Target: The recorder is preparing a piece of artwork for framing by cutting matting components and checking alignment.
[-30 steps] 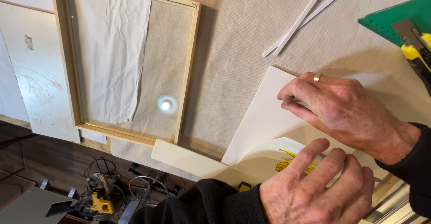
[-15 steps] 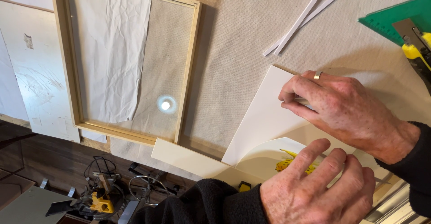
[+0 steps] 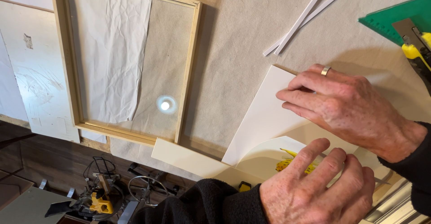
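Both hands lie flat, fingers spread: right hand (image 3: 345, 107) on the white board (image 3: 260, 116), left hand (image 3: 318, 188) just beside its edge.

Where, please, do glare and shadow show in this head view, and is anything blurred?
Head view: a bright round glare spot inside the pale wooden frame; soft shadow falls beside the ringed right hand on the beige cloth-covered table; everything looks sharp.
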